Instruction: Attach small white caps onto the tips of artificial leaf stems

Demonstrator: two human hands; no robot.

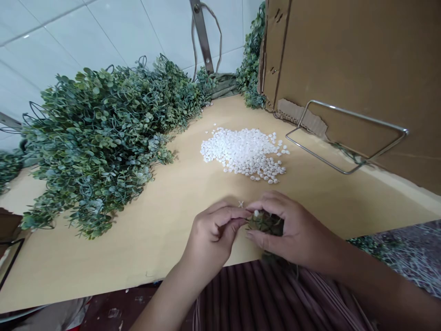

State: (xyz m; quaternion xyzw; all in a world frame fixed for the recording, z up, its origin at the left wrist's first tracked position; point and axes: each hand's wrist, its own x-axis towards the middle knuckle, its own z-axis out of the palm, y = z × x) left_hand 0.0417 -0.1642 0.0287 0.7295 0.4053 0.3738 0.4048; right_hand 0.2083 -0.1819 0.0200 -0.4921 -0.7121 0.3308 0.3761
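Near the table's front edge, my right hand (289, 225) is wrapped round a small bunch of artificial greenery (265, 223), part of which trails below the edge. A white bead-like piece (256, 213) shows at the top of the bunch. My left hand (217, 230) pinches at the left side of the same bunch, thumb and forefinger together; what exactly lies between those fingertips is hidden. Just beyond the hands is a heap of small white pieces (244, 149), with several scattered at its edges.
A large pile of artificial greenery (103, 124) covers the table's left and back, against the tiled wall (113, 27). On the right stand a cardboard box (361, 55) and a bent metal wire frame (344, 138). The tabletop (165, 230) is pale yellow.
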